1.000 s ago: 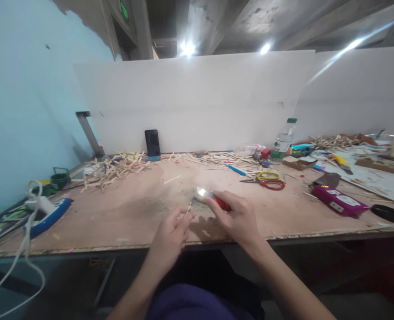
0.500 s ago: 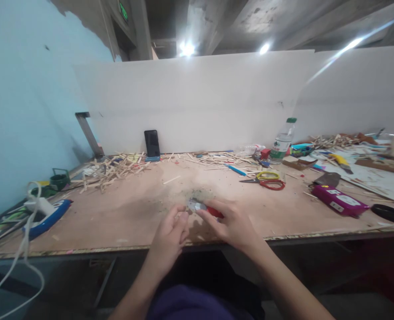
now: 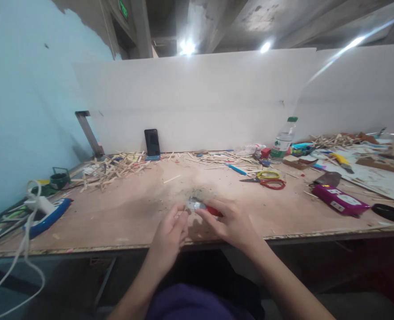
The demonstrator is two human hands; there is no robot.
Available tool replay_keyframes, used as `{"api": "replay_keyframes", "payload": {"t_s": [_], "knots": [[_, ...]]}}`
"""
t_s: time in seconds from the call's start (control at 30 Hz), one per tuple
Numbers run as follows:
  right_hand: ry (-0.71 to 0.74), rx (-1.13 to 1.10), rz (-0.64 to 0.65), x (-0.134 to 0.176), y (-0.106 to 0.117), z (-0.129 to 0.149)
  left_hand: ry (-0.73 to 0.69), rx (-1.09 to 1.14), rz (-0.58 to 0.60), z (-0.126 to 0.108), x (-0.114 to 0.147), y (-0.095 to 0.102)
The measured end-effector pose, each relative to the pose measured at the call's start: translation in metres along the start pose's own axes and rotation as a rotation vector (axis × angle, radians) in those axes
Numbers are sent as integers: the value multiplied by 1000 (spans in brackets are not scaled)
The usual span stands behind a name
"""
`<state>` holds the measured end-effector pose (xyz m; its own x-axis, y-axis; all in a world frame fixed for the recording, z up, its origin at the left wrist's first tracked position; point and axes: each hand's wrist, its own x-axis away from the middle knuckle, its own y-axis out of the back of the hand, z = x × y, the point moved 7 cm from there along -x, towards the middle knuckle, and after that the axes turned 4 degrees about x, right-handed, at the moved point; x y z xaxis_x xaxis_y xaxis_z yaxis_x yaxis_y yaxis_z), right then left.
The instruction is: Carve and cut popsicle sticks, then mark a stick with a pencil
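Near the table's front edge, my right hand [image 3: 232, 222] is wrapped round a pair of red-handled pliers [image 3: 214, 211]. Their metal head points left, towards my other hand. My left hand [image 3: 172, 226] is closed in a pinch just left of the metal head, thumb against the fingers. Whatever it pinches is too small and blurred to make out. Dark crumbs and dust lie on the wooden tabletop [image 3: 126, 222] just beyond both hands.
Thin wooden sticks [image 3: 117, 169] are heaped at the back left, beside a propped phone [image 3: 152, 143]. Scissors [image 3: 266, 179], a blue pen [image 3: 236, 169], a water bottle [image 3: 281, 144] and a purple packet [image 3: 340, 201] lie or stand rightward. A blue power strip [image 3: 48, 218] sits left.
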<state>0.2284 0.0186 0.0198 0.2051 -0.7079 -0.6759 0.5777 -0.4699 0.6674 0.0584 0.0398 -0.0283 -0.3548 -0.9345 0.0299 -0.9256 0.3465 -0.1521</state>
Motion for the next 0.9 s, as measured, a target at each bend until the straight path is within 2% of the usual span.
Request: {"api": "replay_keyframes", "payload": {"t_s": [0.47, 0.7, 0.8, 0.9], "knots": [[13, -60, -117, 3, 9, -5, -12, -5, -8, 2, 3, 1], [-15, -72, -61, 2, 3, -5, 1, -69, -30, 1, 1, 2], [-60, -54, -49, 0, 3, -7, -3, -117, -28, 3, 0, 1], [-167, -10, -78, -2, 18, -23, -38, -178, -30, -3, 4, 8]]}}
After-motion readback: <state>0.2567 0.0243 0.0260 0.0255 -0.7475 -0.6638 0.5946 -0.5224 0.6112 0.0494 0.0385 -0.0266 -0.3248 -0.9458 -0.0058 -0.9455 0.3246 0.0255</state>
